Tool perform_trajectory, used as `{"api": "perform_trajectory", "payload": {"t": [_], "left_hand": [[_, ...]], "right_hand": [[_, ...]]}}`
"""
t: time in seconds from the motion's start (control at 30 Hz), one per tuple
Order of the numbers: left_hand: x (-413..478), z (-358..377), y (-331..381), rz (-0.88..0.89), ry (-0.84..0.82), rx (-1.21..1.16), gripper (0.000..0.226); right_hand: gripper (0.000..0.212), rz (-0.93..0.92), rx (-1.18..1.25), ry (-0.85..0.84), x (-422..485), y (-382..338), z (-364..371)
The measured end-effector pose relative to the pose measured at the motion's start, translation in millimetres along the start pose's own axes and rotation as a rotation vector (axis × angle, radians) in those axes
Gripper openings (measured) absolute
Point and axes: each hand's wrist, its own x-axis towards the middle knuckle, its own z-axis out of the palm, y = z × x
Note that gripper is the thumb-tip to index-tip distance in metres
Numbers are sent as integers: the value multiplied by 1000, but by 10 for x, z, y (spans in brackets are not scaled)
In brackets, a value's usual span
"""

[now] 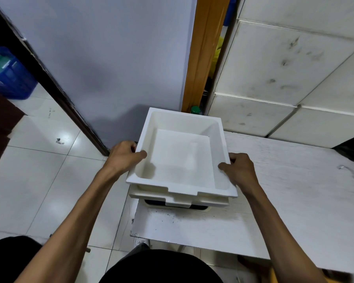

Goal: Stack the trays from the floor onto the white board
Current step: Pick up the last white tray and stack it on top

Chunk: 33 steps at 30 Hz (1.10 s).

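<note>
A white square tray (182,156) sits on top of a short stack of trays (178,200) at the far left corner of the white board (274,201). The lower trays show only their front rims; the bottom one looks dark. My left hand (125,155) grips the top tray's left rim, thumb inside the rim. My right hand (240,170) grips its right rim the same way. The top tray is empty and sits slightly skewed over the ones below.
A grey-white wall panel (110,58) stands behind the stack, with a wooden post (200,58) beside it. Large white foam boxes (284,68) rise at the back right. A blue crate (6,74) stands at far left on the tiled floor (39,170). Dark debris specks lie on the board's front.
</note>
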Motion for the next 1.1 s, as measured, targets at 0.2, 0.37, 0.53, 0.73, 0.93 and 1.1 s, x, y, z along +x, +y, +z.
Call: {"api": "perform_trajectory", "payload": {"t": [0.2, 0.37, 0.53, 0.73, 0.93, 1.1], "left_hand": [[14, -55, 33, -19, -42, -14, 29], [-34, 25, 35, -38, 22, -157, 33], [-27, 7, 24, -60, -30, -351, 26], [-63, 6, -55, -131, -100, -452, 39], [-85, 46, -60, -132, -68, -418, 39], [-43, 78, -79, -122, -21, -363, 36]], "right_hand": [[35, -33, 45, -13, -1, -46, -43], [54, -38, 120, 38, -10, -18, -48], [48, -21, 175, 30, 9, -25, -100], [46, 19, 211, 16, 0, 15, -47], [42, 45, 263, 10, -7, 73, -18], [37, 15, 251, 17, -23, 60, -36]]}}
